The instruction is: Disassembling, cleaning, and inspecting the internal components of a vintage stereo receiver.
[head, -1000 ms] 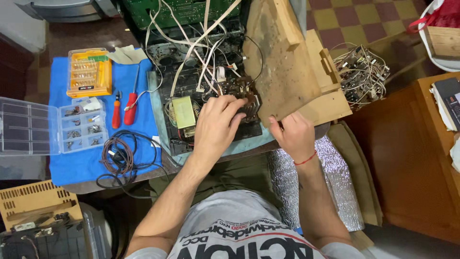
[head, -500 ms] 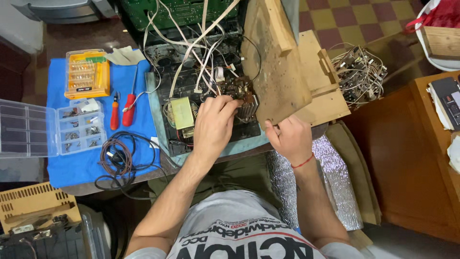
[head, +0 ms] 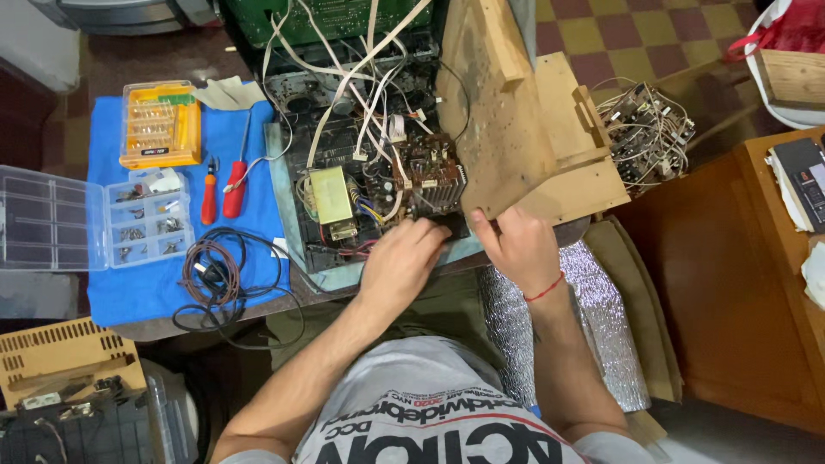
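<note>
An open electronics chassis (head: 344,146) full of white ribbon cables, a yellowish transformer (head: 331,196) and a brown circuit board (head: 430,167) lies in front of me. My left hand (head: 404,258) rests on its near edge, just below the board, with the fingers curled over the rim. My right hand (head: 516,245) is beside it. Its thumb and fingers grip the lower edge of a worn wooden panel (head: 507,129) that stands tilted against the chassis's right side.
A blue cloth (head: 137,292) on the left carries two red screwdrivers (head: 234,193), a yellow bit case (head: 159,125), a clear parts box (head: 146,223) and a coiled cable (head: 219,275). A tangle of wired boards (head: 649,133) lies right of the panel. A wooden cabinet (head: 730,283) stands at right.
My left hand has drawn back from inside the chassis to its near edge. My right hand stays at the wooden panel's lower edge.
</note>
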